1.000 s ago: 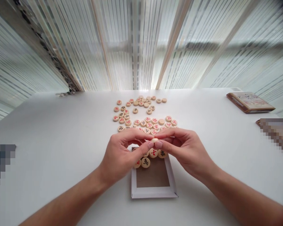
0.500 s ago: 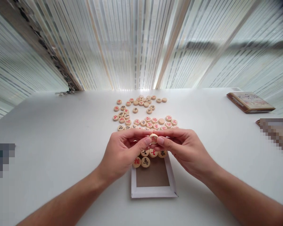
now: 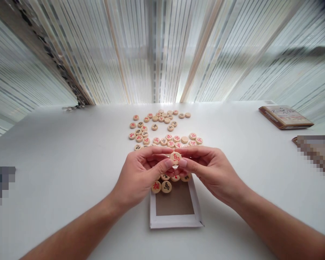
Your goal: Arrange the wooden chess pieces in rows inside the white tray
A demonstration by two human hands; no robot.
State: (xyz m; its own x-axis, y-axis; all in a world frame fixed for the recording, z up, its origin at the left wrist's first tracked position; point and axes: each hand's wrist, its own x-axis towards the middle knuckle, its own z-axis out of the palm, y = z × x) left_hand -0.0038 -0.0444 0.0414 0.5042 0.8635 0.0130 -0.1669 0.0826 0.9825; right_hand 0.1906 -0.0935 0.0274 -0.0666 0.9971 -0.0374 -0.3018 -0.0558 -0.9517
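A round wooden xiangqi piece with a red character is pinched between both hands, its face turned toward me. My left hand grips its left edge with thumb and fingers. On the opposite edge, my right hand holds it the same way. Below the hands lies a shallow white box with a brown bottom. Several pieces sit in its far part, among them a red-lettered piece and a black-lettered piece side by side. My fingers hide the box's far end.
Beyond my hands, many loose xiangqi pieces lie scattered on the white table, some face down. A flat brown-edged box with a printed top rests at the far right. Striped curtains hang behind the table.
The held piece has tilted up, so its red character faces me more fully. Both hands stay closed on it in nearly the same place. The view has shifted slightly.
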